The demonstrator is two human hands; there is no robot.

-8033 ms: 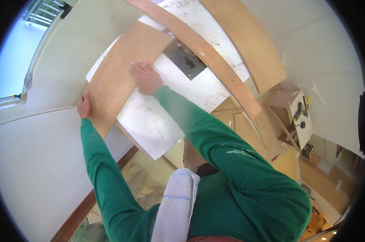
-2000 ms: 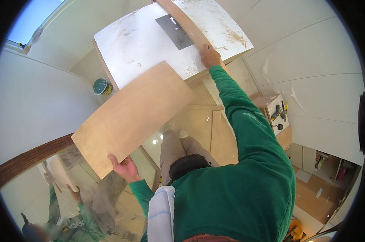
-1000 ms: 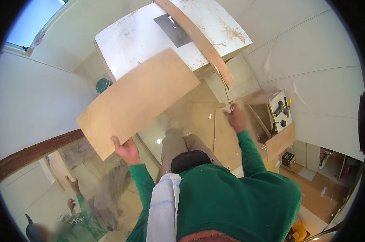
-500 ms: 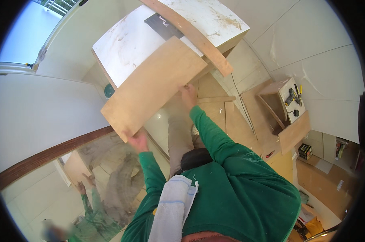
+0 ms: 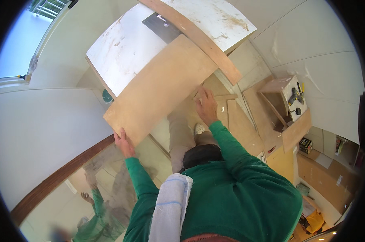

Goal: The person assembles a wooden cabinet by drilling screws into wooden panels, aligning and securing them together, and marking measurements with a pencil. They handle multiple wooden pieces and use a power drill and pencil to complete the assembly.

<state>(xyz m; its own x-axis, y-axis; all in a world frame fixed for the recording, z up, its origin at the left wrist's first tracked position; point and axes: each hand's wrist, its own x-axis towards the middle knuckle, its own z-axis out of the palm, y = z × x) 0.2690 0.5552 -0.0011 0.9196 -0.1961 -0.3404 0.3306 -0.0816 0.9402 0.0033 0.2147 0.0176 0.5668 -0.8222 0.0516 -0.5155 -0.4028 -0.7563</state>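
A tan wooden board [image 5: 160, 88] slants across the near edge of a white-topped cabinet [image 5: 118, 52]. My left hand [image 5: 125, 144] grips the board's near left corner, thumb on top, with the other fingers partly hidden beneath. Close to the board's right-hand near edge is my right hand [image 5: 207, 107], its fingers curled together. Whether anything small is pinched there is hidden. A long narrow wood strip [image 5: 198, 40] lies across the white top, beyond the board. Beside the strip rests a dark flat plate [image 5: 160, 27].
On the right, a small open wooden box [image 5: 277, 99] carries a drill [image 5: 292, 97] and yellow-handled pliers [image 5: 302, 93]. Cut panels [image 5: 243, 125] cover the floor by my right arm. A dark-framed mirror [image 5: 49, 197] at lower left reflects a green-sleeved person. A window [image 5: 23, 40] is at upper left.
The board has shifted slightly right. My right hand has come off its earlier grip on the board's edge and moved right. My left hand has slid left along the corner.
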